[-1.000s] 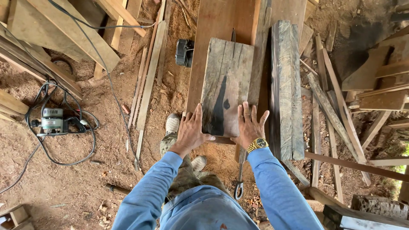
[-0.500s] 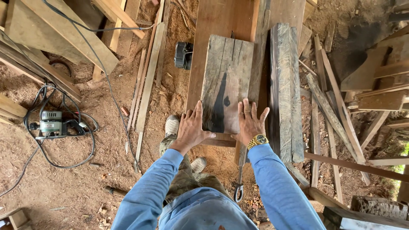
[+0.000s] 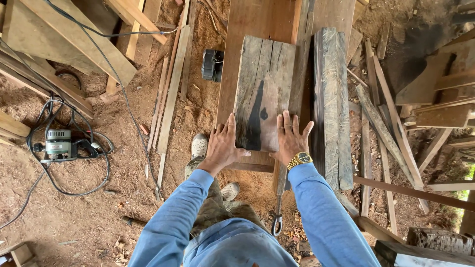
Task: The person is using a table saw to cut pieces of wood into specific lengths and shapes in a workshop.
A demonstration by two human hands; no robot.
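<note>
At the far left, on the sawdust-covered dirt floor (image 3: 74,217), a pale green electric power tool (image 3: 59,144) lies inside loops of its black cable (image 3: 101,170), with long pale timber planks (image 3: 74,44) leaning and stacked beyond it. Nearer the middle, thin wooden strips (image 3: 170,94) lie on the ground, and a small black motor-like block (image 3: 212,65) sits just beside the left edge of the reddish-brown wooden worktop (image 3: 247,29). On that worktop rests the weathered grey, cracked rectangular board (image 3: 264,89), with a dark stain running up its middle. The left hand (image 3: 222,146) lies flat, fingers spread, at the board's near left corner, thumb pressing against its near edge; this grip is open, clasping nothing. The right hand (image 3: 291,138), with a gold wristwatch (image 3: 299,159) and a blue sleeve, also lies flat and open, fingers splayed over the near right corner. Just right of the board, a dark, rough-sawn thick beam (image 3: 331,109) runs from far to near along the worktop. Further right, scattered wooden offcuts and slats (image 3: 391,128) lie on the ground.
</note>
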